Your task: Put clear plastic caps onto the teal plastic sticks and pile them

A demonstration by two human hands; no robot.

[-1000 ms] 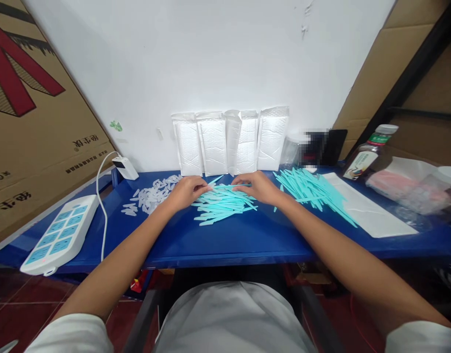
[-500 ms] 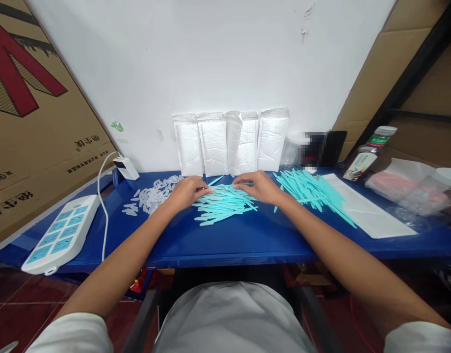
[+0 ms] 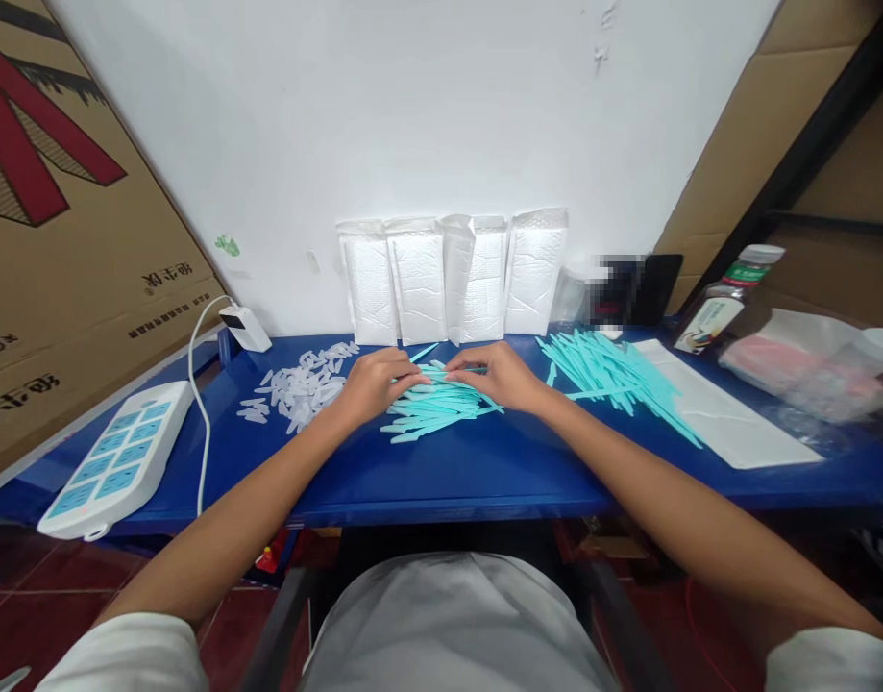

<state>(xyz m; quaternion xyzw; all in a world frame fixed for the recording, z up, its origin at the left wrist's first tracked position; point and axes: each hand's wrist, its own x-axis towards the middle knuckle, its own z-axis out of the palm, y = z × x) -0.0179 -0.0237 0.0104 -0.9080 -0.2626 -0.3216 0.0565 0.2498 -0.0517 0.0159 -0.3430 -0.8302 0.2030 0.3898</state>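
Observation:
Above the middle pile of teal sticks (image 3: 433,413), my two hands nearly meet at the fingertips. My right hand (image 3: 504,377) pinches one thin teal stick (image 3: 476,370), which looks like an eyebrow razor and lies roughly level. My left hand (image 3: 378,383) is closed in a pinch at the stick's left end; the small piece between its thumb and finger is too hidden to make out. To the left lies a heap of small translucent plastic caps (image 3: 307,386). A larger pile of teal sticks (image 3: 614,375) lies to the right, partly on a white padded envelope (image 3: 744,413).
Several white bubble mailers (image 3: 419,279) lean on the wall behind the blue table (image 3: 448,476). A power strip (image 3: 116,457) and a white charger (image 3: 246,329) with a cable are at left. A bottle (image 3: 729,298) and a pink-filled plastic bag (image 3: 794,360) stand right.
My hands have come closer together; the right has moved left with the teal stick, and the left has shifted slightly right. The piles look about the same.

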